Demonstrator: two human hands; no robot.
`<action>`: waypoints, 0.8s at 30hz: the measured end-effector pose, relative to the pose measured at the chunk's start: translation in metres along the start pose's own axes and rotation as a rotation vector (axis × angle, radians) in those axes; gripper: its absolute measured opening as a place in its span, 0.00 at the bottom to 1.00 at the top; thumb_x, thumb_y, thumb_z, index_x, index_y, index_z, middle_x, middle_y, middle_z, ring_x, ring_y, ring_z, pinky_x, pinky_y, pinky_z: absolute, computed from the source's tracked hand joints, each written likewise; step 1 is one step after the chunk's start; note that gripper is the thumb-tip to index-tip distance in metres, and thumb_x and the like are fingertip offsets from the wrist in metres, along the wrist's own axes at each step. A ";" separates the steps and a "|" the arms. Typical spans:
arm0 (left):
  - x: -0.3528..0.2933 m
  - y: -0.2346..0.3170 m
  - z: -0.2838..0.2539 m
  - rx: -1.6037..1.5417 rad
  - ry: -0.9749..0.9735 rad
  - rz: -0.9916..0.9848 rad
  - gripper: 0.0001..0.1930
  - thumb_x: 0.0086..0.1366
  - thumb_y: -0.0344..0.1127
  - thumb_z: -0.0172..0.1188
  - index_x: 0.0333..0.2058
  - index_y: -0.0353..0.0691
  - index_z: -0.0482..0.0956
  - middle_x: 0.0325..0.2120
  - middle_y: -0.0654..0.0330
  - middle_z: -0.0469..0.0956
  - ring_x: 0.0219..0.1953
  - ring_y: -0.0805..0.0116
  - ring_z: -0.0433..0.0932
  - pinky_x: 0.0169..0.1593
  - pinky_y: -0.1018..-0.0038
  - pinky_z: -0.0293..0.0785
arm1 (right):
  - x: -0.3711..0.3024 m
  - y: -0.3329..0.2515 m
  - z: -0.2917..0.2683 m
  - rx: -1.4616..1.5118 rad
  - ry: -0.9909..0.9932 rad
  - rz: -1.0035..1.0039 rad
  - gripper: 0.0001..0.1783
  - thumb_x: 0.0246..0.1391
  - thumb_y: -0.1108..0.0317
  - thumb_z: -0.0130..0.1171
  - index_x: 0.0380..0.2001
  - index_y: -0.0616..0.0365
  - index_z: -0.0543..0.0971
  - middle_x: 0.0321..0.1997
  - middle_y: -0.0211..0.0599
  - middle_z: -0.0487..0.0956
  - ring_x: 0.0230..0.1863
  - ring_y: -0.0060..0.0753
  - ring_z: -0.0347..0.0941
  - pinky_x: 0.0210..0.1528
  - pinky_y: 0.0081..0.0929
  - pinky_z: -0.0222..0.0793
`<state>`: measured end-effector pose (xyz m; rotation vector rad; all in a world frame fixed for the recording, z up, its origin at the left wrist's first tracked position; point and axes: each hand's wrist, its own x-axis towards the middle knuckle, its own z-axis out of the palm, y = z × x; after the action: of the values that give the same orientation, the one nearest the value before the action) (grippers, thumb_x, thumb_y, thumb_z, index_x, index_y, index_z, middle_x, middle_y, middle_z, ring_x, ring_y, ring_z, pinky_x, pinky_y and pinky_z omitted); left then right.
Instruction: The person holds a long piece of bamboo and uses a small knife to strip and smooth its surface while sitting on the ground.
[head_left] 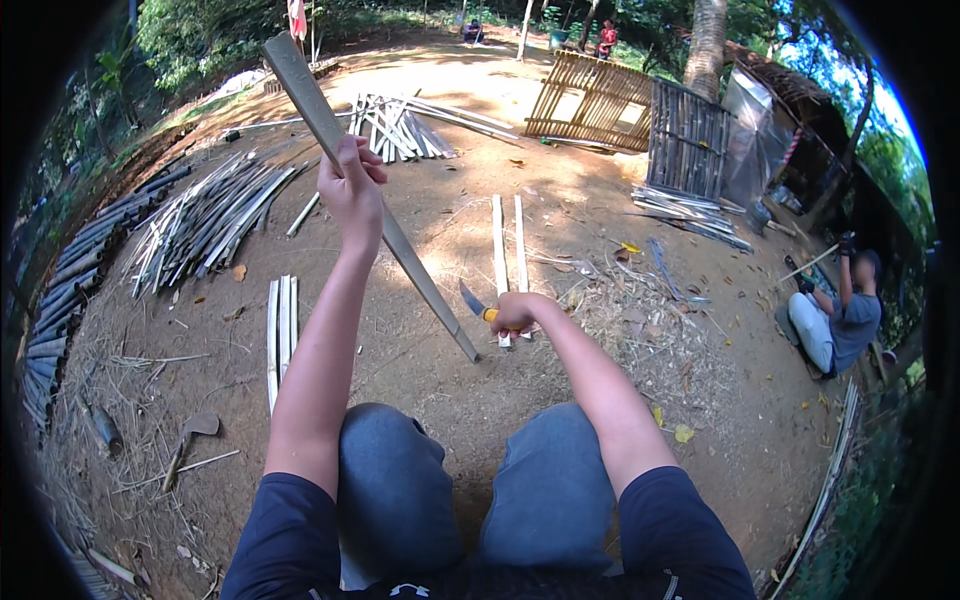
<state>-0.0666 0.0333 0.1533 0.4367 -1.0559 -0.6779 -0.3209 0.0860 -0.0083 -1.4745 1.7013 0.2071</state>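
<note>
My left hand (352, 195) is raised and closed around a long grey-green bamboo slat (415, 268). The slat slants from the upper left down to the right, its lower tip close to the ground in front of my knees. A curved knife (471, 298) with a yellow handle is gripped in my right hand (520, 311), its dark blade pointing up and left, apart from the slat. Behind and below that hand, two pale bamboo strips (500, 245) lie side by side on the dirt, partly hidden by it.
Split bamboo piles (205, 225) lie left, beside dark bamboo poles (65, 285). More pale strips (283, 325) rest by my left forearm. A hatchet-like tool (198, 428) and bottle (106, 428) lie lower left. Shavings (640, 330) litter the right; another person (845, 315) sits there. Bamboo panels (590, 105) stand behind.
</note>
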 end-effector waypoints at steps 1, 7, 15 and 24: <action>-0.001 0.006 -0.001 -0.026 0.007 -0.029 0.23 0.74 0.56 0.47 0.40 0.37 0.72 0.23 0.62 0.73 0.20 0.76 0.71 0.26 0.78 0.69 | 0.000 0.000 0.000 0.004 -0.003 -0.002 0.10 0.54 0.62 0.65 0.32 0.57 0.83 0.28 0.24 0.82 0.24 0.19 0.75 0.30 0.22 0.70; -0.004 0.014 0.003 -0.091 -0.011 -0.056 0.22 0.75 0.53 0.46 0.37 0.37 0.72 0.20 0.60 0.75 0.16 0.75 0.71 0.21 0.78 0.67 | 0.005 0.004 0.001 0.006 -0.013 -0.017 0.10 0.55 0.62 0.65 0.33 0.57 0.83 0.29 0.25 0.82 0.25 0.19 0.76 0.30 0.23 0.70; -0.005 0.015 0.003 -0.096 0.059 -0.049 0.23 0.74 0.55 0.47 0.35 0.38 0.71 0.17 0.60 0.71 0.14 0.73 0.68 0.19 0.76 0.63 | 0.011 0.006 0.000 0.019 0.007 -0.025 0.11 0.55 0.62 0.66 0.33 0.58 0.83 0.29 0.26 0.83 0.25 0.19 0.76 0.30 0.24 0.71; -0.004 0.008 0.000 -0.178 0.087 0.037 0.21 0.75 0.51 0.45 0.32 0.37 0.70 0.15 0.61 0.71 0.13 0.75 0.67 0.17 0.79 0.61 | 0.004 0.000 0.000 0.156 0.110 -0.112 0.12 0.54 0.64 0.67 0.34 0.61 0.78 0.26 0.28 0.79 0.21 0.21 0.73 0.20 0.20 0.67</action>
<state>-0.0660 0.0424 0.1557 0.2895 -0.9112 -0.7075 -0.3208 0.0830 -0.0116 -1.4813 1.6749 -0.0662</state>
